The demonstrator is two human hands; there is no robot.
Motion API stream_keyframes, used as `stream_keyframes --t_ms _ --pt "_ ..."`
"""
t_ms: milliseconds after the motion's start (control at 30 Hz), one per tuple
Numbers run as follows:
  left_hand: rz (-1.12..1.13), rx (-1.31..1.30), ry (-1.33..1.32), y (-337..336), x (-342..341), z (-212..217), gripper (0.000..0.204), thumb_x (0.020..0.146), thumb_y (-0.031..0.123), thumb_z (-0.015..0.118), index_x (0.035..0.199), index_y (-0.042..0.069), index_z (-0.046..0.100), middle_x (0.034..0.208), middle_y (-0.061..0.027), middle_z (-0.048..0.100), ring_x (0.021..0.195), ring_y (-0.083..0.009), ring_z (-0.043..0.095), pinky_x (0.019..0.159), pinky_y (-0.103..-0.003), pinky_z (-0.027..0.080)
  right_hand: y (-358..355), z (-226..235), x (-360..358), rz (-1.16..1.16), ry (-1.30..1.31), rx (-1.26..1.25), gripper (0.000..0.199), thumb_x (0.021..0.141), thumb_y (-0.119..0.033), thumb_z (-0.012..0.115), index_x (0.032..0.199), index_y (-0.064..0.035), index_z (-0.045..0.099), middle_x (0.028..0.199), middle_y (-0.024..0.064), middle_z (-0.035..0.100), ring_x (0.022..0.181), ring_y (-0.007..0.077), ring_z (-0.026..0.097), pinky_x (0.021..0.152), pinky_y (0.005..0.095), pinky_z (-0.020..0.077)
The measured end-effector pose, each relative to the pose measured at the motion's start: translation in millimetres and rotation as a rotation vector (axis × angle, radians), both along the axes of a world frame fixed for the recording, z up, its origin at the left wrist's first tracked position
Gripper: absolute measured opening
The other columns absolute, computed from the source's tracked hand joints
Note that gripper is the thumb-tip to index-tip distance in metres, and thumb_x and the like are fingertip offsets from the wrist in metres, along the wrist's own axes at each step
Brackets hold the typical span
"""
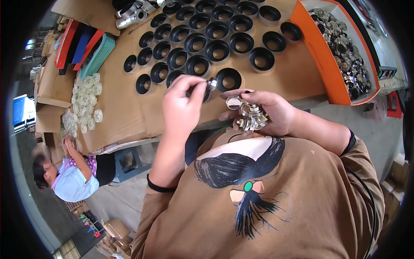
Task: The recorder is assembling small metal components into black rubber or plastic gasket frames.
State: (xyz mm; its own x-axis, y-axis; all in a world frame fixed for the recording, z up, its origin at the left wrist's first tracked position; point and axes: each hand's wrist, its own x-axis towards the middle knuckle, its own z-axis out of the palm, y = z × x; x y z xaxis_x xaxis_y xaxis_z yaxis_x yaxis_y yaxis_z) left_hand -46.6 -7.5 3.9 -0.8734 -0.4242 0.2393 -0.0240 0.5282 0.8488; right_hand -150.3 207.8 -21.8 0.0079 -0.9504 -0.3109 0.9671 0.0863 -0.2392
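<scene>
Between thumb and fingertips, my left hand [184,102] pinches a small shiny metal fitting [211,84], held just above the nearest black cups. My right hand [278,113] is curled around a clump of similar chrome fittings [252,117], close to my chest. One round, flat-faced piece [234,102] shows near its fingertips. Beyond both hands, many black ring-shaped cups [217,51] with round centre holes stand in loose rows on the cardboard-covered table [123,114]. The nearest cup [228,80] sits between my two hands.
An orange box [321,64] full of metal fittings [347,60] lies at the right. White plastic parts [87,97] are piled at the left, by a teal basket [98,55]. Metal tubes [131,18] lie at the far left. Another person [73,179] sits at the table's left end.
</scene>
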Motion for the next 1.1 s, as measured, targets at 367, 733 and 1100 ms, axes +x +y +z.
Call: stream_keyframes --t_ms 367,733,1100 --pt "-0.390 -0.922 -0.260 10 -52 -6 0.009 0.082 0.018 0.074 0.088 0.011 0.075 0.090 -0.0019 0.070 0.090 -0.0233 0.064 0.086 -0.038 0.045 11 8 -3 -0.014 -0.022 -0.024 0.046 0.099 -0.031 0.055 0.140 -0.0104 0.051 0.123 0.0183 0.067 0.096 0.0305 0.070 0.087 0.0443 0.0587" --pt "-0.341 -0.582 0.025 33 -18 24 0.015 0.081 0.010 0.073 0.096 0.010 0.074 0.095 -0.0029 0.066 0.090 -0.0263 0.065 0.080 -0.040 0.047 6 4 -1 -0.080 0.088 0.002 0.051 0.097 -0.021 0.056 0.144 -0.0056 0.046 0.123 0.0156 0.064 0.100 0.0287 0.069 0.090 0.0422 0.0580" --pt "-0.354 -0.347 -0.077 34 7 17 0.017 0.083 0.005 0.071 0.099 0.007 0.074 0.086 -0.0088 0.068 0.081 -0.0294 0.065 0.074 -0.041 0.047 5 14 1 -0.110 0.044 0.061 0.056 0.098 -0.017 0.054 0.150 -0.0018 0.037 0.124 0.0147 0.063 0.107 0.0269 0.067 0.093 0.0426 0.0565"
